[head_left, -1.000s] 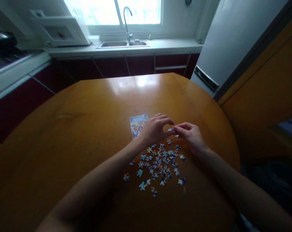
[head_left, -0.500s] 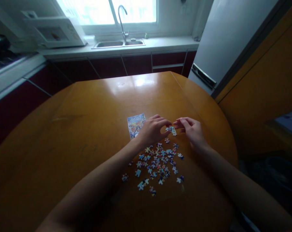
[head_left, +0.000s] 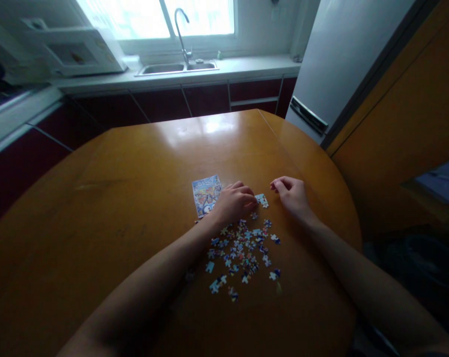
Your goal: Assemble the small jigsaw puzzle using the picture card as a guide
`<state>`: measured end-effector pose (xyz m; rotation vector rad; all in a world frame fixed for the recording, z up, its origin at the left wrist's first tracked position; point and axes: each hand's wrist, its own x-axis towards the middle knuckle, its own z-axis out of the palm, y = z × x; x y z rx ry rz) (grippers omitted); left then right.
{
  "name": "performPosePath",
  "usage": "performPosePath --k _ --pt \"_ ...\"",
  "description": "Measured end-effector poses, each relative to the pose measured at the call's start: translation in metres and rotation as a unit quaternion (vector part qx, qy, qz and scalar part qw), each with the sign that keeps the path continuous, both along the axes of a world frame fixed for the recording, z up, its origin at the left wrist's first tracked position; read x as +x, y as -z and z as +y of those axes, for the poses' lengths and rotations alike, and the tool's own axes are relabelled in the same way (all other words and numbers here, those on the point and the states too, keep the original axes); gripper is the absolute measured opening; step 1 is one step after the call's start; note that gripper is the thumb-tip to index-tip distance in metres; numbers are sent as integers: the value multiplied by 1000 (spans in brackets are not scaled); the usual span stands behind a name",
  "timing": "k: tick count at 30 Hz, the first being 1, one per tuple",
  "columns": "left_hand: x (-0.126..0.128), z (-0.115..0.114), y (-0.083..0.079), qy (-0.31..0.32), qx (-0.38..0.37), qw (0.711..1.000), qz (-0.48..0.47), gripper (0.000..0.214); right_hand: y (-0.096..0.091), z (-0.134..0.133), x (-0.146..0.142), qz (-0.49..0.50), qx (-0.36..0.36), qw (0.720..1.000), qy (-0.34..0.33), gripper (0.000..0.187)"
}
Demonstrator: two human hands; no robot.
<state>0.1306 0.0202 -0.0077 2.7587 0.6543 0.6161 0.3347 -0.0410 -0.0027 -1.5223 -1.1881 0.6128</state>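
Observation:
My left hand [head_left: 236, 202] has its fingers curled together at the left edge of a small cluster of joined jigsaw pieces [head_left: 262, 200], which lies on the table. To the right of that cluster, my right hand [head_left: 290, 193] is raised slightly with thumb and fingers pinched; what they hold, if anything, is too small to tell. Below both hands spreads a pile of loose jigsaw pieces [head_left: 242, 248]. A single piece [head_left: 254, 216] lies just under the cluster. Partly behind my left hand is a colourful picture sheet [head_left: 206, 192].
The wooden table [head_left: 135, 168] has rounded sides. Beyond it run a counter with a sink [head_left: 162, 69] and tap, and a microwave [head_left: 75, 52] at left. A fridge [head_left: 347, 59] stands at the back right.
The fingers of my left hand have closed together and shifted slightly left, uncovering more of the joined pieces. My right hand has drawn away from them, its fingers curling in. The view has shifted slightly.

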Motion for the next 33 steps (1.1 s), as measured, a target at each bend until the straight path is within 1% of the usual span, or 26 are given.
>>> performPosePath --k 4,7,10,16,22,27,30,33 --pt "0 0 2 -3 11 1000 8 16 8 0 2 -81 -33 996 -36 20" --pt "0 1 2 -1 12 1000 11 16 13 -2 3 -161 -59 982 -73 18" --pt "1 1 2 3 9 1000 14 17 14 -4 3 -208 -81 970 -98 19" --pt "1 1 1 8 17 1000 22 19 14 -4 3 -231 -94 963 -106 18" --pt "1 2 3 11 41 999 26 18 11 -6 1 -247 -104 956 -118 19" --pt "0 4 4 11 57 998 11 18 8 -8 0 -254 -114 953 -122 18" --pt "-2 7 -1 -5 77 997 0 18 8 -8 0 -252 -111 954 -123 19" --pt "-6 11 -12 -34 79 996 0 19 8 -8 0 -254 -106 953 -126 19"
